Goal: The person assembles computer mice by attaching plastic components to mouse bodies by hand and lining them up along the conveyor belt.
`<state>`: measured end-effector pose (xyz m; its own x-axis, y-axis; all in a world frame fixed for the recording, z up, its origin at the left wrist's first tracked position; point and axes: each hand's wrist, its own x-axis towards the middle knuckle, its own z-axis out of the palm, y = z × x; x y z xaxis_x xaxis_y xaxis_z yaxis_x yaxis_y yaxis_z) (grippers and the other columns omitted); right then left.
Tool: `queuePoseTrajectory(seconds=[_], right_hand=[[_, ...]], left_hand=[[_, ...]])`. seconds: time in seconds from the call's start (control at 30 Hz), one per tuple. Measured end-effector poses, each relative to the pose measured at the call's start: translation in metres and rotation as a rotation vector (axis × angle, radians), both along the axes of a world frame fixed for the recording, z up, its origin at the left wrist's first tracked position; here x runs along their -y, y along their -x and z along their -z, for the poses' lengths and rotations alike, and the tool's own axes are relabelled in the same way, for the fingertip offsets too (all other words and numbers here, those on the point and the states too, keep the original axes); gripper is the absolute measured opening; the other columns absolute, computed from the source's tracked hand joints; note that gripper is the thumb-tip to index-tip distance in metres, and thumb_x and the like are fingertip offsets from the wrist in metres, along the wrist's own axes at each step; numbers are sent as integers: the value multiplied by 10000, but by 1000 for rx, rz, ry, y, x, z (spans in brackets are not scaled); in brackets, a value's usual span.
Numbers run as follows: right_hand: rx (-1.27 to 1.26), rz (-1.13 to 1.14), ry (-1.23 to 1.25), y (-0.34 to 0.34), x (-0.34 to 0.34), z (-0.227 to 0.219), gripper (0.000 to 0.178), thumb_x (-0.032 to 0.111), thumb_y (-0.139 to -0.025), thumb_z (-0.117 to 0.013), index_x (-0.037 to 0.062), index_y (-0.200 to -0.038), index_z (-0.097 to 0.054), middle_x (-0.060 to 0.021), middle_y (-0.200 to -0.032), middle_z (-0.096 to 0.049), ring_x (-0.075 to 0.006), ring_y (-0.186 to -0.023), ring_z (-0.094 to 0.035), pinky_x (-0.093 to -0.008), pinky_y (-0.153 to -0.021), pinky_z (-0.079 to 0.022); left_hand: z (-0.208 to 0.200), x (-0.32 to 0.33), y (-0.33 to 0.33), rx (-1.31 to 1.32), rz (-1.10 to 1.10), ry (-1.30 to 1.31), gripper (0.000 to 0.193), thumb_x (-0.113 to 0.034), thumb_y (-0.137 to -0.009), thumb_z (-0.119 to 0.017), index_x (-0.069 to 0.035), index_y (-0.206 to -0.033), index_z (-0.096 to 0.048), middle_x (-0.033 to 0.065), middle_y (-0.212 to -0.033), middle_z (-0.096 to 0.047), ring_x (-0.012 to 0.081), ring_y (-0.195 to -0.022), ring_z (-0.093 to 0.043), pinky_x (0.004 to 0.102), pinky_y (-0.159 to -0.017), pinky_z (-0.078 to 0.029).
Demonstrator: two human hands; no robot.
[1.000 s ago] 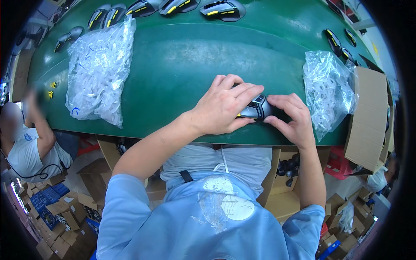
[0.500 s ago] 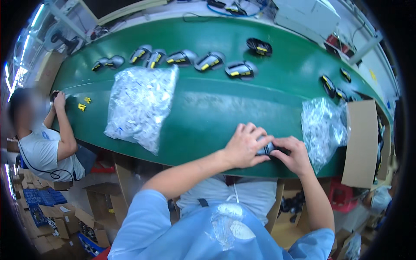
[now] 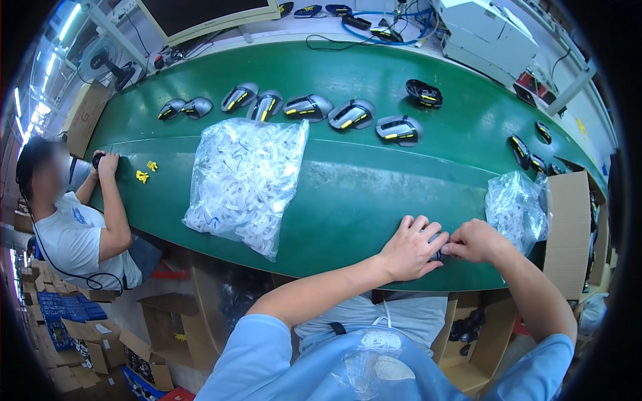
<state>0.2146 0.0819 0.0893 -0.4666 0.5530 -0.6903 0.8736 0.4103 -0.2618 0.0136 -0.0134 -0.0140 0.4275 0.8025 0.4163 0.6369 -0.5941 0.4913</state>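
Note:
Near the table's front edge, my left hand is wrapped over a grey and black mouse shell, which its fingers mostly cover. My right hand is closed in a pinch at the shell's right side. What lies between those fingertips is hidden. To the right of my hands rests a clear plastic bag of small pale parts. A larger clear bag packed with translucent white pieces lies to their left. Farther back sits a row of grey and black mouse shells with yellow strips, one being this mouse shell.
A cardboard box stands at the table's right end. A dark mouse shell lies toward the back. Small yellow parts lie near a seated co-worker at the left. A monitor and a white machine stand behind the green table.
The view has shifted, so the table sits lower in it. My right hand has turned, its fingers now curled in at the shell's side. Less of the shell shows between my hands.

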Motion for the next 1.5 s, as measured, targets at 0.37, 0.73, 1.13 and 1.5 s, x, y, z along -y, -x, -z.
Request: queuePoseTrajectory(seconds=[0.37,0.73,1.13,1.5], right_hand=[[-319,476,390,-24,-6,36,493,457,-1101,-671,29,-886,-789,-22,-804,-773,-121,-698,-709,-313,-632,-563],[-112,53,278,3,-29,4,460,463,-1039,-731,35,-899,-828,-76,-828,-830,-192,-751,-790,-361,-732,-602],[-218,-185,11,1,-23,4,410,434,-1003,-756,74,-815,-810,-86,-740,-785,-289,-702,-771,-428,-666,-592],[-939,625,-311,-28,79,85,189,134,-989,-780,-19,-879,-769,-67,-728,-705,-106,-644,-633,-295,-587,-474]], left_hand=[[-5,-7,10,-39,-6,-20,699,-444,-839,-871,-84,-1394,-644,105,-1324,-652,322,-1178,-581,486,-982,-437],[-4,-5,4,14,35,31,681,-406,-807,-898,-86,-1359,-659,73,-1299,-647,308,-1162,-574,471,-983,-430],[-12,-12,7,15,64,54,683,-404,-805,-896,-63,-1349,-663,95,-1298,-653,323,-1163,-579,482,-980,-434],[-41,-166,-15,70,-155,-103,794,-433,-822,-891,-11,-1436,-617,218,-1421,-623,426,-1269,-570,537,-1091,-445]])
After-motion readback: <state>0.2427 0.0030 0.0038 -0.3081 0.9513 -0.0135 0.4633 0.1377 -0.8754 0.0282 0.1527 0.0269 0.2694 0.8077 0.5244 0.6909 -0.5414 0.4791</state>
